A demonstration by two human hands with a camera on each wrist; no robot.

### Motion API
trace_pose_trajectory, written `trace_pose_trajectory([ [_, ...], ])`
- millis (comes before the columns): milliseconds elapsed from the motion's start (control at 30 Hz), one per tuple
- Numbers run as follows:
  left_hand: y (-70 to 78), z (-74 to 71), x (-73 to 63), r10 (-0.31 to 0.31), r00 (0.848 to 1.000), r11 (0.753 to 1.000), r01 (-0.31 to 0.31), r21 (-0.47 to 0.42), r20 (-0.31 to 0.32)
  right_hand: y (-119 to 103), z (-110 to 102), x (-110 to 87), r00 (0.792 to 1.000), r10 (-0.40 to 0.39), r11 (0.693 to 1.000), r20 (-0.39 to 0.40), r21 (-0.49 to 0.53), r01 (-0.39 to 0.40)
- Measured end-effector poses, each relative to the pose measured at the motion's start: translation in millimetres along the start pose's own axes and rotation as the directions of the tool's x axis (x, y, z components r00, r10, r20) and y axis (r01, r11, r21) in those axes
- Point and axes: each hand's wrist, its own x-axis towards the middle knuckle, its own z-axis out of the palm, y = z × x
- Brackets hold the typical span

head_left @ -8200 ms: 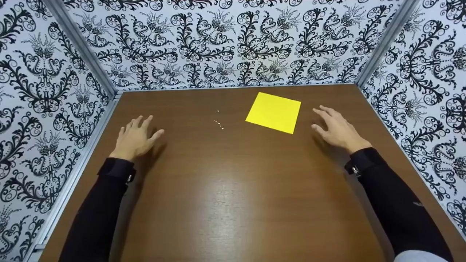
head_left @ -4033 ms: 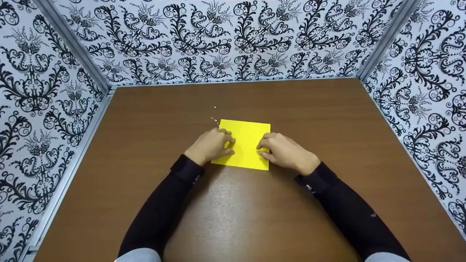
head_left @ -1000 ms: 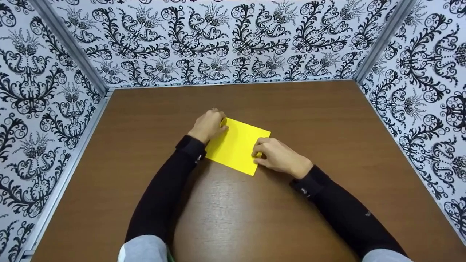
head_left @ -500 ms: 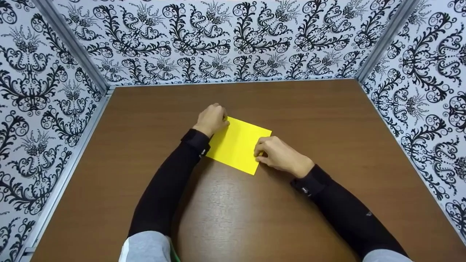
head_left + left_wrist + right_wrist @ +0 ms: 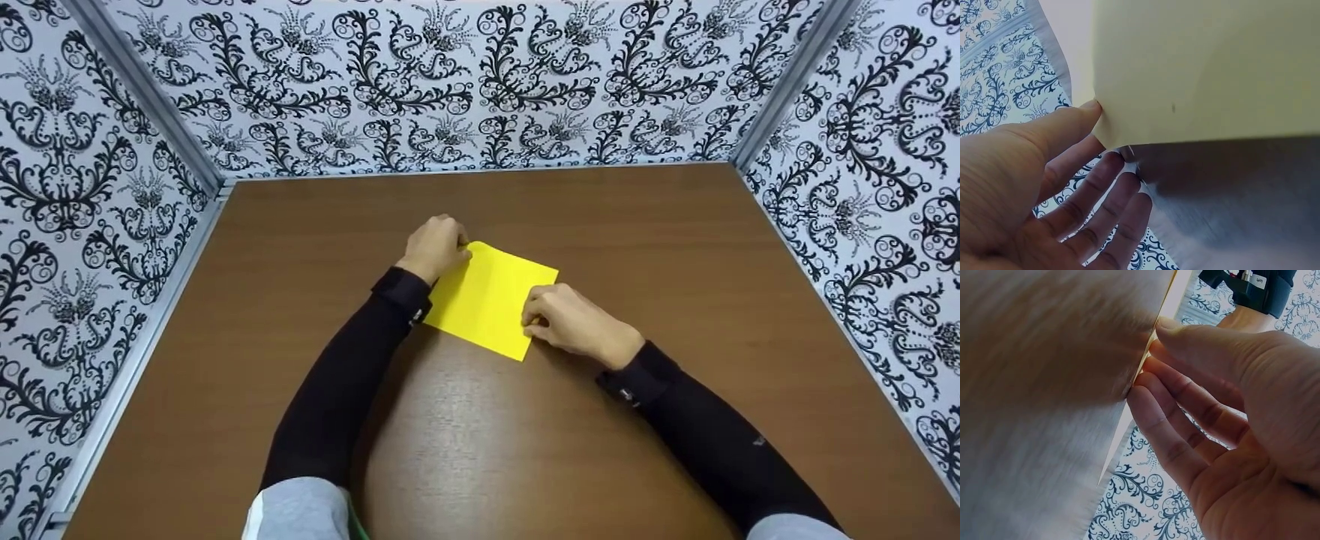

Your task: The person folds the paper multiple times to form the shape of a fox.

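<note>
A square sheet of yellow paper (image 5: pixel 487 304) lies turned at an angle near the middle of the brown table. My left hand (image 5: pixel 435 247) is at its far left corner. In the left wrist view, the thumb of that hand (image 5: pixel 1010 169) and its index finger pinch the paper's corner (image 5: pixel 1109 132), raised off the table; the other fingers stay loose below. At the right edge is my right hand (image 5: pixel 574 322). In the right wrist view, the sheet is nearly edge-on, and the fingertips of this hand (image 5: pixel 1264 399) rest against it.
The brown table top (image 5: pixel 630 225) is bordered by a back wall (image 5: pixel 465 90), a left wall (image 5: pixel 67 225) and a right wall (image 5: pixel 885 187), all in black-and-white pattern. Grey metal rails (image 5: pixel 150 97) run along the corners.
The paper came from the back right to the middle and turned. Both hands moved in to it from the sides. Lately the left hand has shifted slightly, and the far left corner has begun curling up.
</note>
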Motion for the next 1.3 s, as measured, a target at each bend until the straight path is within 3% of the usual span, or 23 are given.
trace_pose_trajectory([
  [433,-5.5,-4.7,-4.6,0.032,0.998,0.988,-0.038,-0.151,-0.047,2,-1,3.1,1.0,0.009,1.0,-0.014,0.023,-0.009],
  [867,-1.6,-4.1,-14.3,0.051,0.997,0.944,-0.065,-0.322,-0.05,3,0,-1.7,0.999,0.024,0.999,-0.022,0.034,-0.023],
  [1300,7.6,-13.9,-37.6,0.139,0.975,0.925,-0.19,-0.329,-0.174,0,0,-1.8,0.999,-0.006,1.0,-0.034,0.03,0.007],
])
